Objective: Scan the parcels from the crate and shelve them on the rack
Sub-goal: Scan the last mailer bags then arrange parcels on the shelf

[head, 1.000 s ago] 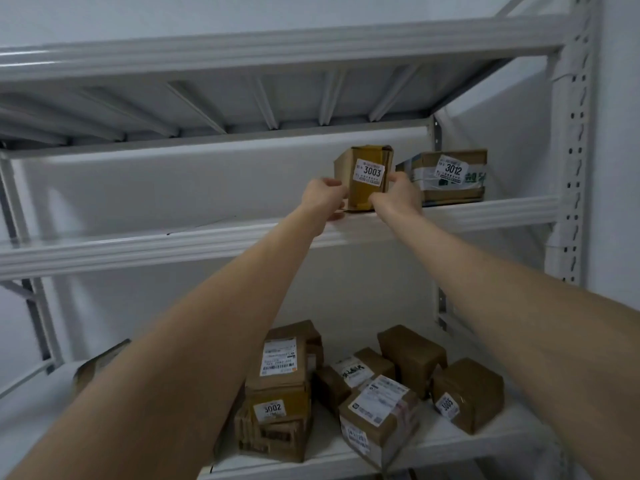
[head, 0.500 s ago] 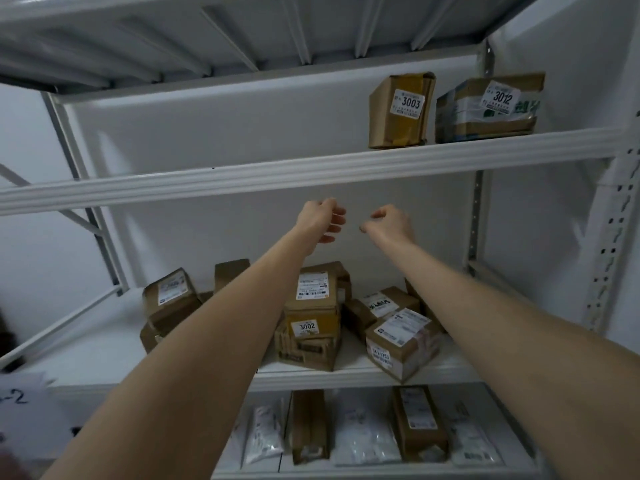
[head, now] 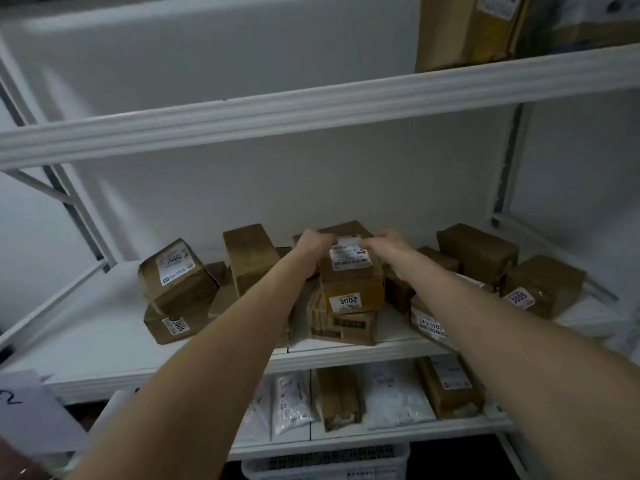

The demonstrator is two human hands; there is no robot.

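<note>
Nearest me, a white crate [head: 325, 462] is cut off by the bottom edge. Above it the low shelf [head: 346, 441] carries white bags [head: 291, 400] and brown boxes, their labels too small for me to read. On the mid shelf [head: 104, 341] a pile sits centre to right. I read 3004 on the left box [head: 173, 325], 3002 on the yellow-taped middle box [head: 349, 300] and 3005 on the right box [head: 530, 294]. My arms hide parts of the pile. The left hand [head: 315, 242] and right hand [head: 388, 245] curl over the top parcel [head: 349, 263], gripping its sides. It rests on the middle box, and its barcode label is blurred. White shelf surface shows near left of the pile. On the high shelf [head: 311, 112], far right, a far box [head: 474, 29] is cut off at the top.
</note>
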